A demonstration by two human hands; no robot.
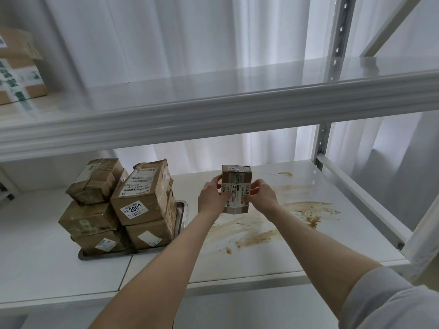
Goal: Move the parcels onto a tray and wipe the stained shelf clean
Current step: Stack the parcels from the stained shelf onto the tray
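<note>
I hold a small brown parcel with white labels between both hands, lifted above the white shelf. My left hand grips its left side and my right hand grips its right side. Brown smeared stains spread over the shelf under and to the right of the parcel. At the left a metal tray carries several stacked brown parcels.
An upper shelf runs across just above, with a large cardboard box at its far left. A white upright post and side rail bound the shelf on the right. White curtains hang behind.
</note>
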